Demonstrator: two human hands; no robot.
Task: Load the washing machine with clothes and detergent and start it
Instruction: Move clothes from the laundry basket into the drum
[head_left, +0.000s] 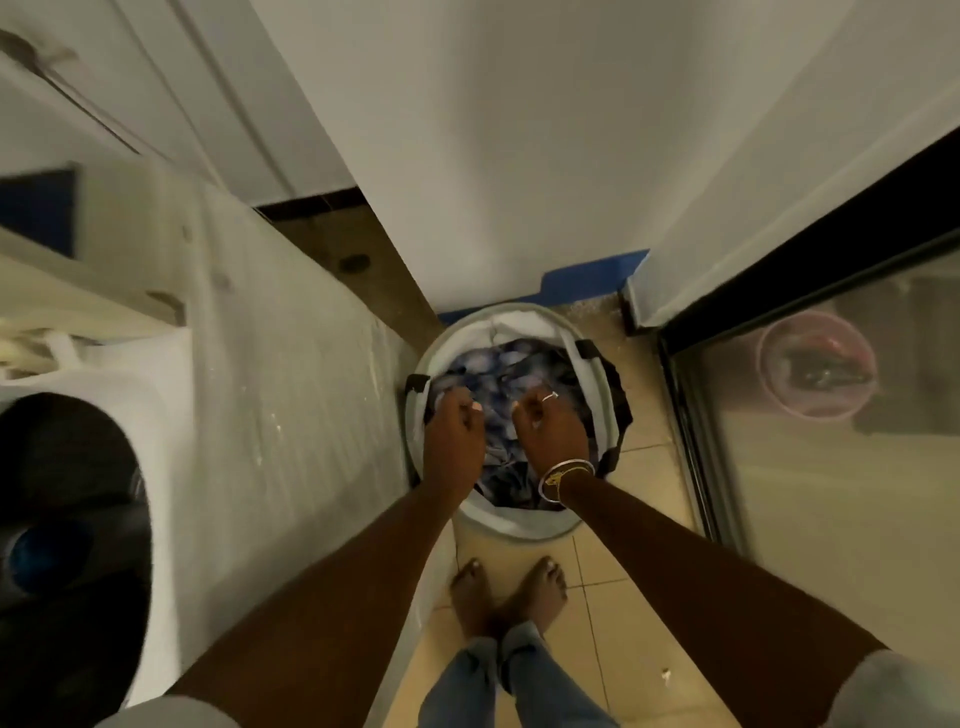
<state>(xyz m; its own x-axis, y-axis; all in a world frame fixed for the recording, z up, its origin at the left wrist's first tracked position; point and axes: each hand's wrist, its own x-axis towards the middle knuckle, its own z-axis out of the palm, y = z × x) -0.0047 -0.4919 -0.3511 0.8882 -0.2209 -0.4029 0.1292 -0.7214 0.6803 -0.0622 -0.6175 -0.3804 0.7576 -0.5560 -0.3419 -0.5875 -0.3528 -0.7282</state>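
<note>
A round grey laundry basket (524, 527) with black handles stands on the tiled floor in front of my feet. Inside it lies a blue-and-white patterned garment (498, 374) over darker clothes. My left hand (452, 431) and my right hand (545, 426) are both down in the basket, fingers curled into the patterned cloth. The right hand wears a ring and bangles. The white top-loading washing machine (291, 415) stands to the left, its lid up and its dark drum opening (67, 519) showing at the lower left.
A white wall (519, 156) rises just behind the basket. At right a dark-framed glass door (810, 467) reflects a pink tub. Blue tape (592, 278) marks the wall's foot. The strip of floor between machine and door is narrow.
</note>
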